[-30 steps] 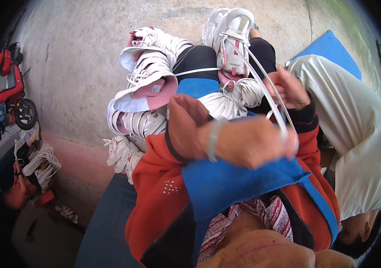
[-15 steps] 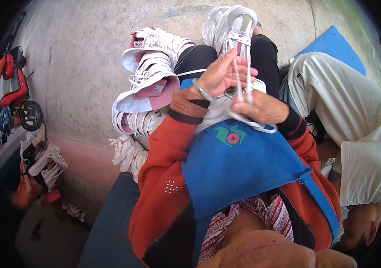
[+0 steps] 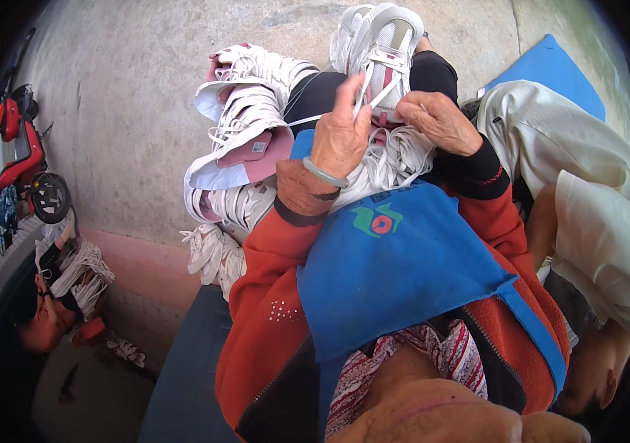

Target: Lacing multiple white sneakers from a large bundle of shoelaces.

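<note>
A white and beige sneaker (image 3: 392,66) with dark red parts lies across my lap, toe pointing away from me, beside other similar shoes. White shoelace (image 3: 385,94) runs through its eyelets. My left hand (image 3: 340,131), with a pale bangle at its wrist, is closed around a strand of this lace left of the shoe's opening. Right of that opening, my right hand (image 3: 444,124) has curled, pinched fingers; whatever lies between them is mostly hidden. A loose bundle of white laces (image 3: 392,156) rests in my lap under the hands, above the blue apron (image 3: 396,273).
To the left stand stacked white and pink shoe uppers (image 3: 256,140) with laces. A person in pale clothes (image 3: 566,148) sits close on my right, near a blue panel (image 3: 551,77). A red scooter (image 3: 27,151) and another person with laces (image 3: 49,314) are far left.
My hands have moved apart, left hand leftward and right hand up and rightward to the shoe. The lace loop that hung between them over the apron is no longer there.
</note>
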